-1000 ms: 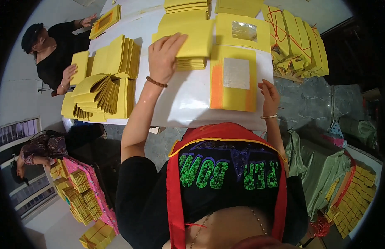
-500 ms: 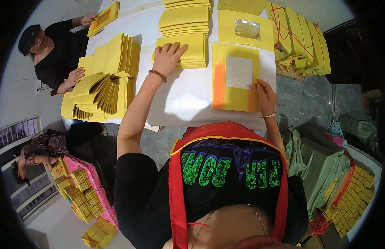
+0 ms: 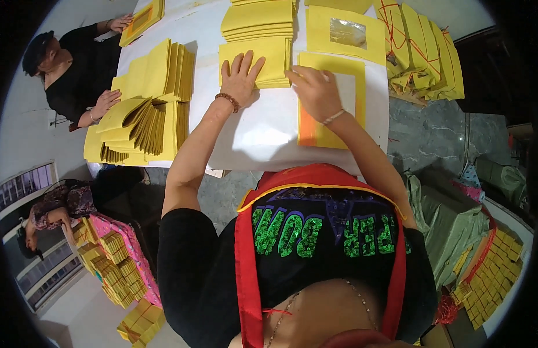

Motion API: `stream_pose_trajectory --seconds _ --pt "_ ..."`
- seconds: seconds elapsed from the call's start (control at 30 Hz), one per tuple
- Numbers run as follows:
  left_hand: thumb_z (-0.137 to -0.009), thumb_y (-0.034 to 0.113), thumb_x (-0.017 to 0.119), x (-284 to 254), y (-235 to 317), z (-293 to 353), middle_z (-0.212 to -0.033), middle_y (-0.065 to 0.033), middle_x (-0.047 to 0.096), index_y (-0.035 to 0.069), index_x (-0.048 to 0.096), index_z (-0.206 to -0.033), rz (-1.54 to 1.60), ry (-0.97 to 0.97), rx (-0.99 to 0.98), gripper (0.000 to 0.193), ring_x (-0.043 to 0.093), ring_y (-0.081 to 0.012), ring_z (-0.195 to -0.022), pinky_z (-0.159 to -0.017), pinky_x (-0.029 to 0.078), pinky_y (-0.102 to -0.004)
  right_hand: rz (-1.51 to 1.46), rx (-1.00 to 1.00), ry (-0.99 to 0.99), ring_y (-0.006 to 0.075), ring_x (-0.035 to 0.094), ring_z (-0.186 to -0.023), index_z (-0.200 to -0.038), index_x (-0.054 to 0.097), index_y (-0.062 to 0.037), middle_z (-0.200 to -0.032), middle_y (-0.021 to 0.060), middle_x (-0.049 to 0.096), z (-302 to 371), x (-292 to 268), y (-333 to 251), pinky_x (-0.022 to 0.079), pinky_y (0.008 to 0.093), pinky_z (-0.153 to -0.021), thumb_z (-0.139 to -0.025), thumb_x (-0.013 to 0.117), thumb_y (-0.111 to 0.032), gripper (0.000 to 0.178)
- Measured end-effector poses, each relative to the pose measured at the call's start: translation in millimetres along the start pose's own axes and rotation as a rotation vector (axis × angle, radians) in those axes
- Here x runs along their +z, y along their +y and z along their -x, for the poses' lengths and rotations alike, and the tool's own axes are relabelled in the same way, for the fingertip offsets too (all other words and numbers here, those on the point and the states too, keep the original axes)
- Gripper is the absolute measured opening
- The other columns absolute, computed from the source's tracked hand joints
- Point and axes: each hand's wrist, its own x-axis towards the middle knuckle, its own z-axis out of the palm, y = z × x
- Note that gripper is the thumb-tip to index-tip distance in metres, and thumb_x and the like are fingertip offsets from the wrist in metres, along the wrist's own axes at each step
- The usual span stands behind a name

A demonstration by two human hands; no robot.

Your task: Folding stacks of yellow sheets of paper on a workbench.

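My left hand (image 3: 241, 75) lies with fingers spread on the front stack of folded yellow paper (image 3: 279, 61). My right hand (image 3: 316, 87) reaches across to that stack's right edge. Its fingers are bent together with the tips at the paper's edge; what they pinch, if anything, I cannot make out. Beneath this hand lies a flat yellow sheet (image 3: 330, 138) with orange bands and a pale rectangular panel (image 3: 346, 87), partly covered by the hand. Just beyond it is another yellow sheet (image 3: 318, 35) bearing a shiny foil rectangle (image 3: 348, 32).
More folded paper stacks (image 3: 256, 23) line the white table (image 3: 254, 136). Fanned yellow paper (image 3: 144, 124) fills its left side, where a co-worker (image 3: 77, 69) stands. Tied yellow bundles (image 3: 420, 46) sit beyond the right edge. Another person (image 3: 63, 211) is at lower left, beside stacked yellow packets (image 3: 115, 267).
My right hand has moved left from the sheet's right edge to the folded stack's right edge. My left hand stays on the stack, shifted slightly.
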Motion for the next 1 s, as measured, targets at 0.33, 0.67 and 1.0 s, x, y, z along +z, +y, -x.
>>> stream_pose_trajectory --seconds 0.33,0.67,1.0 --pt "-0.061 0.028 0.067 -11.9 3.9 -4.4 -0.135 -0.0145 0.032 0.02 0.037 -0.132 0.092 0.062 -0.042 0.078 0.028 -0.0329 -0.124 -0.098 0.02 -0.0535 -0.314 0.146 -0.055 0.0274 0.056 -0.094 -0.102 0.06 -0.0042 -0.108 0.0112 0.054 -10.3 35.3 -11.1 0.045 0.038 -0.081 -0.078 0.057 -0.009 0.024" --pt "-0.078 0.041 0.062 10.7 -50.3 -1.3 -0.133 -0.0218 0.036 0.009 0.028 -0.136 0.644 0.335 -0.501 0.074 0.034 -0.0332 -0.124 -0.1 0.029 -0.0433 -0.233 0.151 -0.03 0.0276 0.057 -0.09 -0.097 0.06 -0.0044 -0.106 0.0102 0.055 -5.4 35.9 -12.7 0.046 0.0377 -0.08 -0.077 0.06 -0.012 0.021" --pt "-0.08 0.028 0.064 18.7 -41.0 -4.7 -0.134 -0.0191 0.037 -0.003 0.017 -0.137 1.292 0.217 -0.6 0.08 0.037 -0.0257 -0.123 -0.101 0.032 -0.0301 -0.401 0.163 0.038 0.0248 0.056 -0.088 -0.092 0.062 -0.0035 -0.097 0.008 0.055 -9.0 42.2 -5.1 0.047 0.0353 -0.078 -0.072 0.062 -0.008 0.021"
